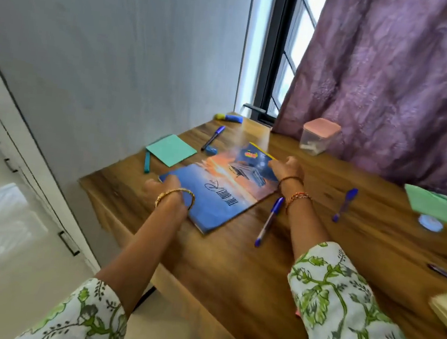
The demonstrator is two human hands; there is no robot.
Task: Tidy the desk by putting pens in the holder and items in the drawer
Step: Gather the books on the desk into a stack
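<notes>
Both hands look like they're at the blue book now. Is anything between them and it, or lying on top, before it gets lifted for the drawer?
Nothing visible. The left hand and right hand touch opposite edges of the blue book. Its cover is bare; the nearest blue pen lies beside it. No drawer shows.

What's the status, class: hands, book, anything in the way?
Left hand and right hand both grip the blue book, flat on the desk. Blue pen lies beside the right wrist. No holder or drawer in view.
</notes>
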